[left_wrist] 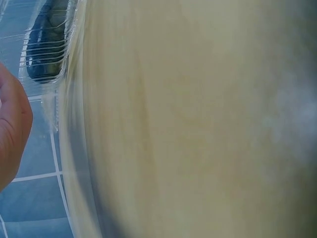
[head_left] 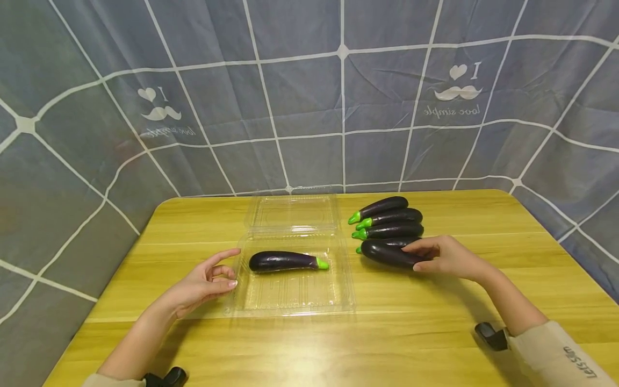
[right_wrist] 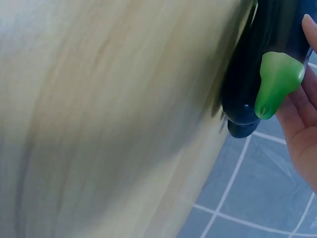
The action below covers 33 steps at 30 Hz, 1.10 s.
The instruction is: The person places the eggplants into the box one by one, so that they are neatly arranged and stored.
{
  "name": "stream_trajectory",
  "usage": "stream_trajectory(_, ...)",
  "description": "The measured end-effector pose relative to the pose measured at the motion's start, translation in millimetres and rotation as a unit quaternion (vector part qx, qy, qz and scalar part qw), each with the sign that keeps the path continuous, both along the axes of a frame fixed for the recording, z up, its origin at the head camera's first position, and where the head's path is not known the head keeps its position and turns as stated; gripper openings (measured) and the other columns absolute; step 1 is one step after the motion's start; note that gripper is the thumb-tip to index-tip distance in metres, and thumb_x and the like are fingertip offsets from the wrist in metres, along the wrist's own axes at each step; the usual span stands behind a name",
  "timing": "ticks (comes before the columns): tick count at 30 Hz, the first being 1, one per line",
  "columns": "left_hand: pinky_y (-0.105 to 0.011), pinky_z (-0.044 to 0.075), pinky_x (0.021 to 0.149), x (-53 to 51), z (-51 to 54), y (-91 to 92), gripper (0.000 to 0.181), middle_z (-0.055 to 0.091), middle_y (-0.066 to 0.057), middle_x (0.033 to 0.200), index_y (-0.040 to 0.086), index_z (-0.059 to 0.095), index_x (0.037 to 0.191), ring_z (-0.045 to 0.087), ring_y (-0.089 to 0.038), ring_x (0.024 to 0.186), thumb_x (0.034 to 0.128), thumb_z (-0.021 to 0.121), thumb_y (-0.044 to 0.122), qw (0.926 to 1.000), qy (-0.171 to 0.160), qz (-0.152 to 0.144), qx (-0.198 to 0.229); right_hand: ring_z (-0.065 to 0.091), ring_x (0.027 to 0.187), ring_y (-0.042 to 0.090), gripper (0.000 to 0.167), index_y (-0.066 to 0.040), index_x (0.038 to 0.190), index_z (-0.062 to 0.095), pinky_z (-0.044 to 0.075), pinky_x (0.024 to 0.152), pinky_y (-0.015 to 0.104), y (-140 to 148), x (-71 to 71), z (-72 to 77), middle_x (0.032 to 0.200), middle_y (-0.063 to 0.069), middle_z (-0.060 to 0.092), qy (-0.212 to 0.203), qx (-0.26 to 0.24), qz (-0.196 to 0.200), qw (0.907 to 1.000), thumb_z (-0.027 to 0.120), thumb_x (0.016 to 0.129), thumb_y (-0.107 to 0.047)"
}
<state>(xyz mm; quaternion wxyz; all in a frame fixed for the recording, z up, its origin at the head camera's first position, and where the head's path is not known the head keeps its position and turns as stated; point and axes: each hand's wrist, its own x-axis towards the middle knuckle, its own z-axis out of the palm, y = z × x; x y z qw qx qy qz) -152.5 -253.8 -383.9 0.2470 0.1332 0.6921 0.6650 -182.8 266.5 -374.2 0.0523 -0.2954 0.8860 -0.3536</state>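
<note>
The right hand [head_left: 447, 259] pinches an eggplant [head_left: 390, 255] near its stem [right_wrist: 279, 82]; glossy skin wants a steady grip. The left hand [head_left: 205, 282], relaxed, flanks the clamshell [head_left: 290, 293].

Wood-grain worktop [head_left: 411, 344] carries opened clear plastic container [head_left: 290, 294] at center, four dark eggplants [head_left: 394, 231] side by side at right.

The head view was bright, glare [head_left: 296, 349] pooling on the near worktop [head_left: 406, 328], with wide-angle bowing at the sides. Both wrist views were hazier, softly blurred; broad shadow [right_wrist: 129, 173] dimmed the right one.
</note>
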Motion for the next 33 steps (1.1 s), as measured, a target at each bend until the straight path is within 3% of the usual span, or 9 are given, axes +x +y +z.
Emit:
stream_trajectory(15,-0.022,0.052,0.075,0.5,2.1,-0.6,0.074,0.052,0.000,0.093,0.004,0.017,0.147,0.059,-0.010,0.085,0.0875,0.061,-0.001,0.9999,-0.007,-0.001,0.010,0.060,0.076,0.005,0.035,0.001,0.112,0.064,0.051,0.063,0.023,-11,-1.0,13.6,0.101,0.010,0.066,-0.003,-0.021,0.020,0.9996,0.073,0.081,-0.013)
stream_trajectory(27,-0.022,0.052,0.076,0.0,-2.1,-2.1,0.069,0.054,0.003,0.093,0.010,0.025,0.146,0.060,-0.009,0.085,0.0875,0.059,-0.003,0.9994,-0.011,-0.004,0.033,0.058,0.080,0.005,0.034,-0.002,0.113,0.065,0.050,0.066,0.022,-22,0.4,20.7,0.103,0.008,0.066,0.003,-0.013,0.020,0.9997,0.073,0.081,-0.014)
stream_trajectory(33,-0.022,0.052,0.076,0.1,-1.6,-2.1,0.072,0.053,0.002,0.093,0.006,0.019,0.147,0.060,-0.010,0.085,0.0876,0.059,-0.003,0.9995,-0.013,-0.004,0.028,0.058,0.082,0.005,0.035,-0.003,0.113,0.066,0.050,0.068,0.022,-29,-1.8,25.5,0.105,0.008,0.066,-0.008,-0.006,0.018,0.9998,0.073,0.081,-0.018)
